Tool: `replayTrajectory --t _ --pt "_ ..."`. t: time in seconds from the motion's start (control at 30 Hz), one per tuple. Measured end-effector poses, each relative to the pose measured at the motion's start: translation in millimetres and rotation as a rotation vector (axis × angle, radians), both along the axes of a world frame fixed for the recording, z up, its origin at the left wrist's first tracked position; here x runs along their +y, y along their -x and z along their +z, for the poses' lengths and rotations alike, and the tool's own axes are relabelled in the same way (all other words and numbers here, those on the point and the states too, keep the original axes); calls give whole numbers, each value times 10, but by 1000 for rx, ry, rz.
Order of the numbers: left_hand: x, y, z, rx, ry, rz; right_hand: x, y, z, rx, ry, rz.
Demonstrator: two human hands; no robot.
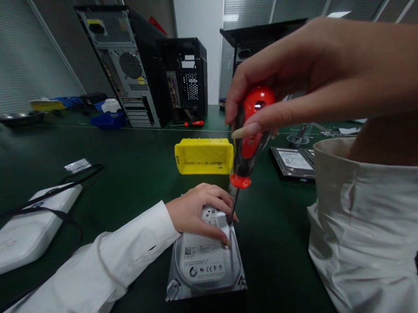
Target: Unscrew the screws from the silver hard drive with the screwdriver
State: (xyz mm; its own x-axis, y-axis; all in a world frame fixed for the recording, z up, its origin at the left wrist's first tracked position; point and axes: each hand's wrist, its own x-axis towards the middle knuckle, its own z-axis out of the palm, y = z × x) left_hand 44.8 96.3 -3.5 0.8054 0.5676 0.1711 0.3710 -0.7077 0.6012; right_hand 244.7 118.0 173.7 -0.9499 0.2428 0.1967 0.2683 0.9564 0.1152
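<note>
A silver hard drive with a white label lies on the green table at the lower middle. My left hand rests over its far part, thumb and fingers apart on either side of the screwdriver tip, pressing on the drive. My right hand is closed around the handle of a red and black screwdriver, held nearly upright above the drive. The screwdriver's shaft reaches down to the drive's right edge, close to my left fingertips. Whatever is under the tip is too small to make out.
Beyond the drive sits a yellow bin with small dark bits. More drives lie at the right. A white device with black cables is at the left. Computer cases, a blue bin and another screwdriver stand or lie farther back.
</note>
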Motion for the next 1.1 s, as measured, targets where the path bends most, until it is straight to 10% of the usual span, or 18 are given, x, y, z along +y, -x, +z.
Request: replayTrajectory --t 0.5,1.1 --pt "6 8 -4 27 -8 -17 -285 -31 109 -60 128 -272" --pt "10 -3 0 14 -5 -32 -137 -53 29 -41 -43 -154"
